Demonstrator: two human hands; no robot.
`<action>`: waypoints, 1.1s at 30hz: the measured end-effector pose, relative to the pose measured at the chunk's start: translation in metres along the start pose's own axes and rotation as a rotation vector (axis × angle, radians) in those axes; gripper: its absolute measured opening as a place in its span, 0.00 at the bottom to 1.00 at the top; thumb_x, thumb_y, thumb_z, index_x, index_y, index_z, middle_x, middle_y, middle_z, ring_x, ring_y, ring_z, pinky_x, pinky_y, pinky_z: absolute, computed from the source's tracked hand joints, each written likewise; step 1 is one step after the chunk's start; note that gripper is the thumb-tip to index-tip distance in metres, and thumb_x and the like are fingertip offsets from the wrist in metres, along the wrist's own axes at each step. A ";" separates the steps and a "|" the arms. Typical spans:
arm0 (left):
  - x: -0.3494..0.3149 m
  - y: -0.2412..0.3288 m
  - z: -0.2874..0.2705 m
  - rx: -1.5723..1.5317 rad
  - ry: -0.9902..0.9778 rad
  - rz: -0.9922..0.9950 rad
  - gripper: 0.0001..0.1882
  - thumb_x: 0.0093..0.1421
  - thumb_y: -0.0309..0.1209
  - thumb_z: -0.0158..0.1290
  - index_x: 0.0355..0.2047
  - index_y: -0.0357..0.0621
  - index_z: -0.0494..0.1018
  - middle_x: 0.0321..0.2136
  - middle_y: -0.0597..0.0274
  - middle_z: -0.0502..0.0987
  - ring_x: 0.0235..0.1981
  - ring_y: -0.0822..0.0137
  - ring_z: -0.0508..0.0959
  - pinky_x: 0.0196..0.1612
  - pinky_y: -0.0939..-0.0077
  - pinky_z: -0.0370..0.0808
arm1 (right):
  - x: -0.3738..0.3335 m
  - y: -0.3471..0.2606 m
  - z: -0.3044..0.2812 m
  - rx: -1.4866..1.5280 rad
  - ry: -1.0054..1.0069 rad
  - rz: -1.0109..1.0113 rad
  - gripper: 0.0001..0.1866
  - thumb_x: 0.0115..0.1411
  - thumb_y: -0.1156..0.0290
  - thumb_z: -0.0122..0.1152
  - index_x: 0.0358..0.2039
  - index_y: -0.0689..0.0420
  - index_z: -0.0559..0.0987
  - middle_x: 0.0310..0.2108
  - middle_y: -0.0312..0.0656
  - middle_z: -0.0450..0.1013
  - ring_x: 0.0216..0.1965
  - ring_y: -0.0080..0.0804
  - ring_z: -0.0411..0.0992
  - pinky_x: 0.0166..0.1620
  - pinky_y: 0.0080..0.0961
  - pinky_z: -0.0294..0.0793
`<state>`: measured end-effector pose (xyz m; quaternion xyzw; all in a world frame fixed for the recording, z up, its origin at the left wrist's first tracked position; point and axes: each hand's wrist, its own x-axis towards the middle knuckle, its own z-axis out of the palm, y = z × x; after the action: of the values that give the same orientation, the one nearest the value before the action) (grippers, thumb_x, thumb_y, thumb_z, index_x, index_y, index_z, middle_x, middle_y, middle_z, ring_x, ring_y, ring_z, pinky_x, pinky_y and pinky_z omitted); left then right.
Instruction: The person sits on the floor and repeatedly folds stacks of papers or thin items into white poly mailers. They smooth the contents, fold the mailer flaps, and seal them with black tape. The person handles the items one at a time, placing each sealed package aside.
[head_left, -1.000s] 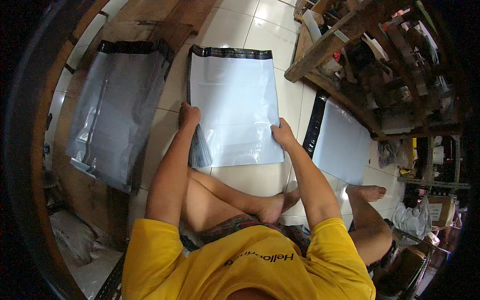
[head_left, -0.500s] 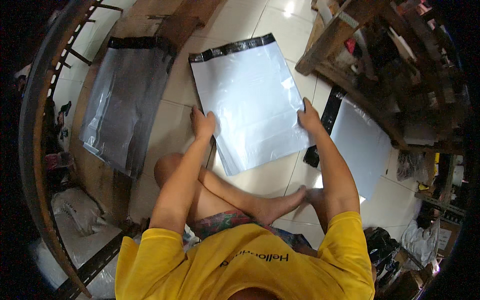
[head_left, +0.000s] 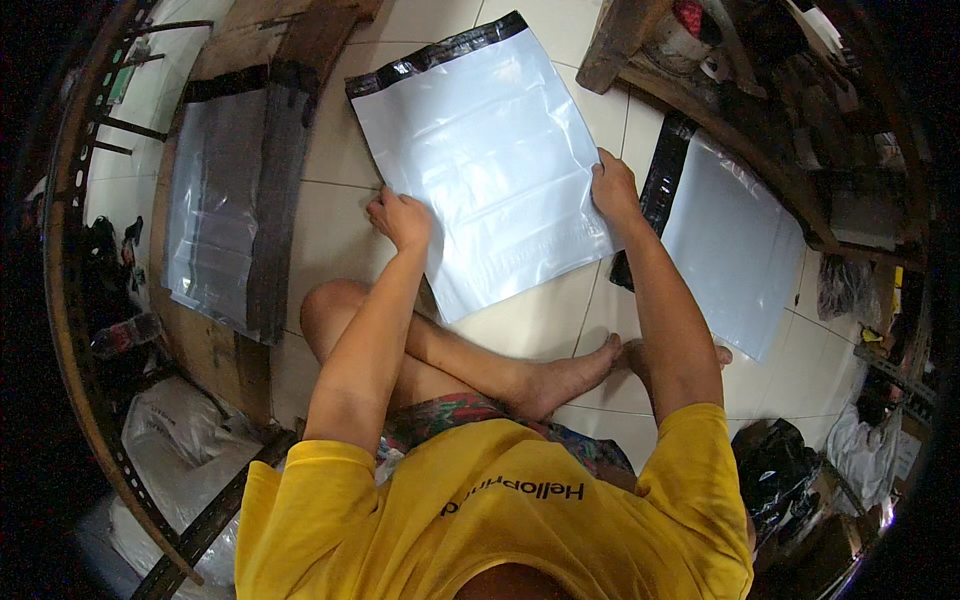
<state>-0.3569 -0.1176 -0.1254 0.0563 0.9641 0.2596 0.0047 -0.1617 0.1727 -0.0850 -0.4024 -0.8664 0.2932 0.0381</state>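
Observation:
Between my hands, over the tiled floor, is a large white plastic mailing bag (head_left: 490, 170) with a black strip along its far edge. It lies tilted, and whether several bags are stacked together I cannot tell. My left hand (head_left: 402, 218) grips its left edge, fingers curled at the side. At the right edge, my right hand (head_left: 614, 187) pinches the plastic, thumb on top and the other fingers partly hidden. Close to my right forearm, more white mailing bags (head_left: 725, 240) with a black band rest on the floor.
On a wooden board (head_left: 215, 365) at the left lies a stack of greyish plastic bags (head_left: 215, 200). A curved metal frame (head_left: 60, 300) borders the far left. Wooden furniture (head_left: 720, 130) stands at the upper right. Black plastic (head_left: 775, 470) sits at the lower right. My crossed legs (head_left: 480, 370) are below the bag.
The bag has shifted slightly away from me and to the left, still held at both sides. Its near left corner, fanned out in layers before, now looks more even. The whole view has tilted a little.

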 end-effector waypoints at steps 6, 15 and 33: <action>-0.011 0.013 -0.033 -0.080 0.016 0.147 0.31 0.61 0.33 0.52 0.61 0.26 0.63 0.56 0.28 0.66 0.58 0.35 0.65 0.65 0.46 0.58 | -0.043 -0.052 -0.024 -0.346 0.229 -0.369 0.21 0.60 0.68 0.61 0.54 0.58 0.76 0.51 0.55 0.72 0.52 0.54 0.71 0.53 0.46 0.73; -0.096 0.036 -0.089 0.340 -0.853 1.529 0.44 0.61 0.51 0.55 0.67 0.32 0.58 0.71 0.45 0.54 0.74 0.50 0.49 0.74 0.49 0.43 | -0.081 -0.052 0.000 -0.396 -0.047 -0.628 0.21 0.55 0.72 0.59 0.52 0.54 0.78 0.53 0.51 0.72 0.51 0.48 0.71 0.51 0.41 0.74; -0.094 0.000 -0.047 0.101 -1.028 1.387 0.24 0.63 0.42 0.50 0.56 0.44 0.74 0.59 0.51 0.72 0.66 0.51 0.63 0.71 0.43 0.51 | -0.140 -0.097 0.065 -0.134 -0.325 -0.749 0.41 0.61 0.47 0.58 0.65 0.65 0.65 0.70 0.51 0.56 0.73 0.46 0.49 0.73 0.52 0.42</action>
<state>-0.2649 -0.1512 -0.0866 0.7425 0.6006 0.1030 0.2781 -0.1525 -0.0074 -0.0628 -0.0096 -0.9649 0.2616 -0.0217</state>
